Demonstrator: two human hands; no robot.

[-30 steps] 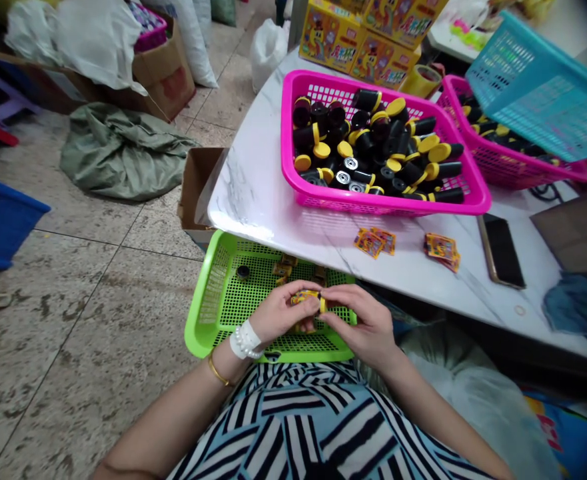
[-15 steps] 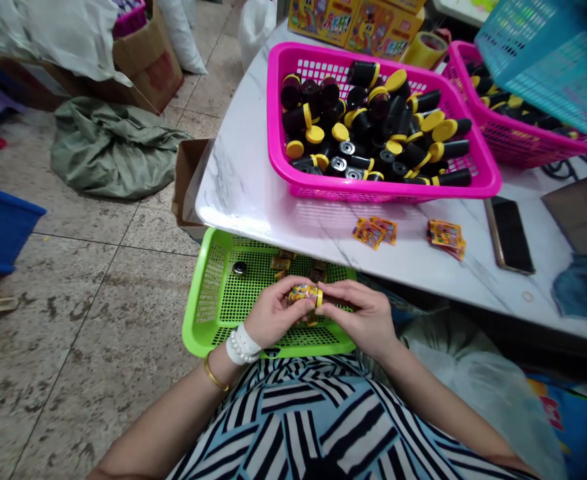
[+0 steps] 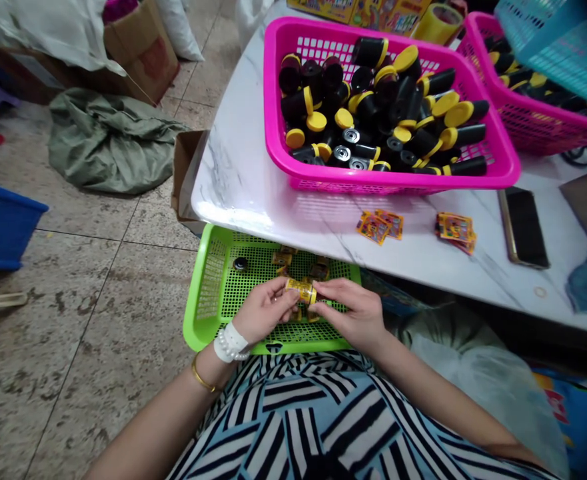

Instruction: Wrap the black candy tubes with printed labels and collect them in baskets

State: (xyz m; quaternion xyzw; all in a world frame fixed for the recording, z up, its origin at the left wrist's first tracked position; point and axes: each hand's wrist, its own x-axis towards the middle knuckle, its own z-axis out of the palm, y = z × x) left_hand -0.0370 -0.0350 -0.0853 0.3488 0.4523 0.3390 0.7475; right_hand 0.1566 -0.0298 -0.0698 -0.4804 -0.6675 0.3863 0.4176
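Note:
Between my two hands is a small cylindrical container [image 3: 301,290] with a yellow printed label, lying sideways above the green basket [image 3: 193,320]. My left hand [image 3: 266,308] pinches its left end, and the fingers of my right hand [image 3: 350,308] close on its right end. Below, in the basket, lie several yellow-labelled pieces [image 3: 282,257] and a dark round piece [image 3: 240,265]. My hands partly cover the basket's contents. On the table edge above are two small piles of orange printed stickers, a left pile [image 3: 373,227] and a right pile [image 3: 456,230].
A pink basket [image 3: 318,175] full of black containers with yellow lids stands on the marble-patterned table [image 3: 233,180]. A second pink basket [image 3: 538,130], a phone [image 3: 524,227] and tape [image 3: 438,25] are to the right. Green cloth [image 3: 113,140] and a blue bin [image 3: 3,223] sit on the floor.
My hands have shifted slightly left with the container, which has turned so that a different side of its label shows. The camera view has tilted slightly.

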